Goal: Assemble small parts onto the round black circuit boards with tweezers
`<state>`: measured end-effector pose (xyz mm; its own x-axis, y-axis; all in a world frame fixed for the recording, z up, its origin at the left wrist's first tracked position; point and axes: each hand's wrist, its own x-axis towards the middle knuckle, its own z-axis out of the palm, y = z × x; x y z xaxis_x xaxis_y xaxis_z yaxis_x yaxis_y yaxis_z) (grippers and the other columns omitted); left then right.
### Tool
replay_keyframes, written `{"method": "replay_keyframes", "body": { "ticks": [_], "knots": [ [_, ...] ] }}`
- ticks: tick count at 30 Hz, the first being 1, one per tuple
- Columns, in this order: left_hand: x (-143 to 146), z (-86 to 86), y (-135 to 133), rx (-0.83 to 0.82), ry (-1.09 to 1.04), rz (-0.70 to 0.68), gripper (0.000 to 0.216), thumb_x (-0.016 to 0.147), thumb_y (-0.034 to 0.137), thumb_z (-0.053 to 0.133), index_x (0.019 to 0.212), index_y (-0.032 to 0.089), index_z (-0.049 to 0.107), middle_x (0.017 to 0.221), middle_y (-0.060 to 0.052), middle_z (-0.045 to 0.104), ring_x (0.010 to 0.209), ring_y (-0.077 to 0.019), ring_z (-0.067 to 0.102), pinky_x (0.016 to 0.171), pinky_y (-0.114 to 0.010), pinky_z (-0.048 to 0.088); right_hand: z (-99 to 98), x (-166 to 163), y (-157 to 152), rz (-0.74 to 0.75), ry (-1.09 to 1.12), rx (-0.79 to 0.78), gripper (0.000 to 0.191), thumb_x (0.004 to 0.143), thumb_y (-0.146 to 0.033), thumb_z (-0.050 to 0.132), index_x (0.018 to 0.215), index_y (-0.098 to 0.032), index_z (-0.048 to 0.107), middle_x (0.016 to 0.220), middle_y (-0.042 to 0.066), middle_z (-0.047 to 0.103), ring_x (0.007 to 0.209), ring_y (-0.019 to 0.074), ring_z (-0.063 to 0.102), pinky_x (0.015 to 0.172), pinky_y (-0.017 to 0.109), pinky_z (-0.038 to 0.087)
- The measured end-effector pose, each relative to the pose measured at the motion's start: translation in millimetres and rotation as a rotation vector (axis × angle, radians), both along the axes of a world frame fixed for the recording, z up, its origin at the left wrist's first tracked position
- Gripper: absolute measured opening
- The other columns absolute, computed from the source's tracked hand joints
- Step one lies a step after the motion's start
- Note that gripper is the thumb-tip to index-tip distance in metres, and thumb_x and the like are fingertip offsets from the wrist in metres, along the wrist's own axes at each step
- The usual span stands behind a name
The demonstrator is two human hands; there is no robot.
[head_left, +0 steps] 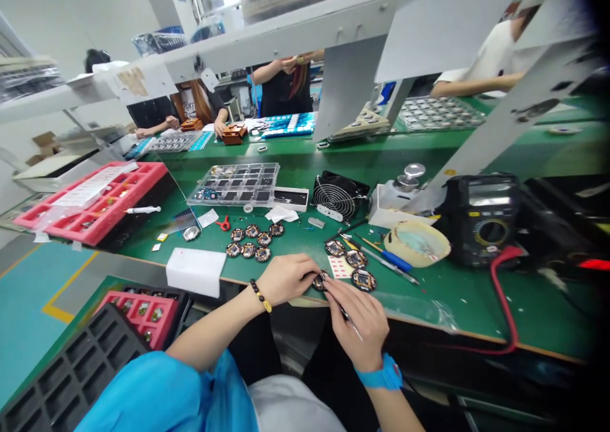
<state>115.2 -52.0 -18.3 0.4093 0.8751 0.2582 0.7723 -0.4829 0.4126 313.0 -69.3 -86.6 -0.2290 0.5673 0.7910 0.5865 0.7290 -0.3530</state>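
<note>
Near edge of the green tabletop (414, 302), about mid-length: round module (319, 281) held between both hands. Left hand (288, 278): thumb and fingers pinched narrow on the module's far-left rim, presumably to steady it. Right hand (359, 323): fingers closed round a slim metal tool (350, 321), its rear end sticking out toward the wearer; fingertips meet the module's right side. Working tip hidden under the fingers; cannot tell what it touches. Blue wrist strap (381, 375) on the right wrist, perhaps for grounding.

Just beyond the right hand, a red-marked sticker sheet (339, 267) with three more modules (355, 258) about it, likely set there for short reach. Past them toward the right edge, a blue pen (397, 260) lies slantwise, then a pale yellow bowl (438, 232).

Left of the hands, seven like modules (248, 250) lie in two loose rows, spaced apart, perhaps to spare their faces from rubbing. White foam block (196, 271) overhangs the near edge, farther left.

Toward the far edge: clear compartment box (233, 184), small parts sorted in its cells; black fan (340, 195) upright, grille facing the wearer. Multimeter (492, 209) by the right end, dial turned to be readable.
</note>
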Motion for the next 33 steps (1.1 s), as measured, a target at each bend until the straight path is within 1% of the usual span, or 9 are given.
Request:
{"method": "replay_keyframes", "body": {
  "ticks": [5, 7, 10, 13, 16, 20, 25, 27, 33],
  "knots": [
    [-21.7, 18.1, 18.6, 0.081, -0.033, -0.022, 0.014, 0.099, 0.022, 0.061, 0.102, 0.024, 0.075, 0.106, -0.001, 0.080, 0.099, -0.0165, 0.075, 0.088, -0.026, 0.058, 0.7, -2.1, -1.2, 0.010, 0.029, -0.030, 0.038, 0.094, -0.007, 0.071, 0.125, -0.027, 0.072, 0.118, 0.002, 0.081, 0.106, 0.0204, 0.077, 0.092, 0.036, 0.051],
    [-46.5, 32.9, 46.7, 0.144, -0.050, 0.076, 0.015, 0.097, 0.021, 0.063, 0.102, 0.024, 0.076, 0.108, -0.002, 0.080, 0.102, -0.0177, 0.074, 0.094, -0.029, 0.057, 0.9, -3.0, -1.6, 0.002, 0.045, -0.043, 0.036, 0.094, -0.007, 0.071, 0.124, -0.027, 0.073, 0.119, 0.001, 0.080, 0.107, 0.0205, 0.076, 0.092, 0.035, 0.051],
    [-90.2, 55.8, 106.9, 0.205, -0.073, 0.432, 0.015, 0.094, 0.018, 0.064, 0.102, 0.021, 0.077, 0.105, -0.005, 0.081, 0.096, -0.0197, 0.075, 0.092, -0.032, 0.057, 2.0, -3.9, -1.9, -0.011, 0.063, -0.033, 0.035, 0.094, -0.008, 0.071, 0.123, -0.027, 0.073, 0.119, 0.001, 0.080, 0.107, 0.0196, 0.076, 0.091, 0.035, 0.051],
    [-122.2, 71.4, 159.7, 0.197, -0.062, 0.515, 0.014, 0.089, 0.013, 0.066, 0.094, 0.017, 0.078, 0.093, -0.009, 0.081, 0.087, -0.0232, 0.075, 0.088, -0.036, 0.059, 4.3, -4.5, -2.2, -0.013, 0.066, -0.026, 0.034, 0.095, -0.008, 0.070, 0.123, -0.027, 0.072, 0.119, 0.001, 0.080, 0.105, 0.0185, 0.076, 0.091, 0.034, 0.051],
    [-129.3, 76.2, 180.2, 0.207, -0.066, 0.533, 0.015, 0.090, 0.014, 0.064, 0.093, 0.017, 0.079, 0.094, -0.011, 0.082, 0.089, -0.0249, 0.076, 0.091, -0.038, 0.059, 6.7, -4.9, -3.0, -0.004, 0.067, -0.040, 0.034, 0.096, -0.009, 0.069, 0.125, -0.027, 0.072, 0.120, 0.002, 0.080, 0.105, 0.0184, 0.076, 0.092, 0.035, 0.051],
    [-100.5, 68.4, 147.2, 0.249, -0.117, 0.457, 0.021, 0.098, 0.019, 0.058, 0.107, 0.017, 0.077, 0.114, -0.011, 0.080, 0.102, -0.0228, 0.075, 0.098, -0.037, 0.058, 6.7, -4.2, -3.8, 0.000, 0.086, -0.065, 0.036, 0.096, -0.008, 0.068, 0.126, -0.027, 0.071, 0.122, 0.002, 0.080, 0.106, 0.0185, 0.076, 0.092, 0.036, 0.053],
    [-33.2, 37.8, 46.2, 0.206, -0.128, 0.036, 0.020, 0.102, 0.031, 0.060, 0.114, 0.023, 0.073, 0.122, -0.007, 0.077, 0.118, -0.0212, 0.071, 0.109, -0.039, 0.055, 4.3, 0.0, -4.3, 0.014, 0.229, -0.073, 0.041, 0.094, -0.006, 0.067, 0.129, -0.027, 0.071, 0.122, 0.005, 0.079, 0.106, 0.0205, 0.077, 0.093, 0.036, 0.060],
    [-9.8, 21.1, 14.0, 0.155, -0.108, -0.003, 0.020, 0.102, 0.033, 0.062, 0.116, 0.023, 0.072, 0.125, -0.007, 0.075, 0.118, -0.0208, 0.070, 0.106, -0.038, 0.057, 6.3, 3.5, -4.5, 0.018, 0.343, -0.111, 0.039, 0.095, -0.006, 0.065, 0.127, -0.027, 0.072, 0.120, 0.006, 0.079, 0.108, 0.0223, 0.077, 0.096, 0.037, 0.061],
    [-6.8, -6.8, -2.7, 0.198, 0.121, -0.149, 0.025, 0.103, 0.035, 0.061, 0.122, 0.022, 0.070, 0.128, -0.008, 0.074, 0.117, -0.0228, 0.070, 0.119, -0.048, 0.049, 20.4, 24.9, 1.7, -0.013, 0.494, -0.155, 0.032, 0.094, -0.006, 0.067, 0.116, -0.027, 0.077, 0.116, 0.007, 0.079, 0.108, 0.0237, 0.076, 0.099, 0.040, 0.062]
  ]
}}
